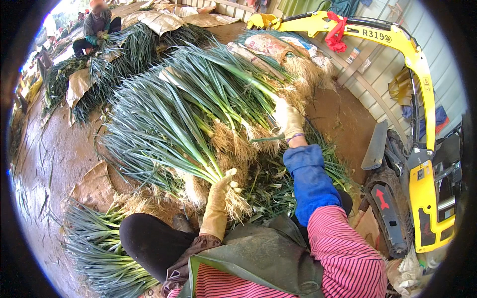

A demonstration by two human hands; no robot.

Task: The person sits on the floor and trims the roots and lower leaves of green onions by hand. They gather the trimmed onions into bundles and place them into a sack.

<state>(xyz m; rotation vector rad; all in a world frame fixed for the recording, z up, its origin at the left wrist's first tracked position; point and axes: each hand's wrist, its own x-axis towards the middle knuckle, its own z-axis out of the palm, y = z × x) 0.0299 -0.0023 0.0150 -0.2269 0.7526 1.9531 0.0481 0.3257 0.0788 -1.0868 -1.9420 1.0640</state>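
My left hand (218, 203), in a tan work glove, is closed around the pale lower stems of a few long green onions (195, 154). Their stringy roots (236, 206) hang below the fist, and the leaves point up and away. Farther forward and to the right, my gloved right hand (290, 117) grips the white base of another green onion (257, 82), whose leaves lie across the large pile (149, 97). Glare washes out part of the right glove's fingers. Tan roots (227, 141) of the piled onions face me.
Leaf trimmings (272, 190) cover the ground between my knees. Another onion heap (100, 257) lies left of my knee. A yellow mini excavator (425, 74) bearing writing stands at the right. Beyond the pile, a person (95, 28) sits beside more onions (138, 44). Sacks (268, 46) cover some bundles.
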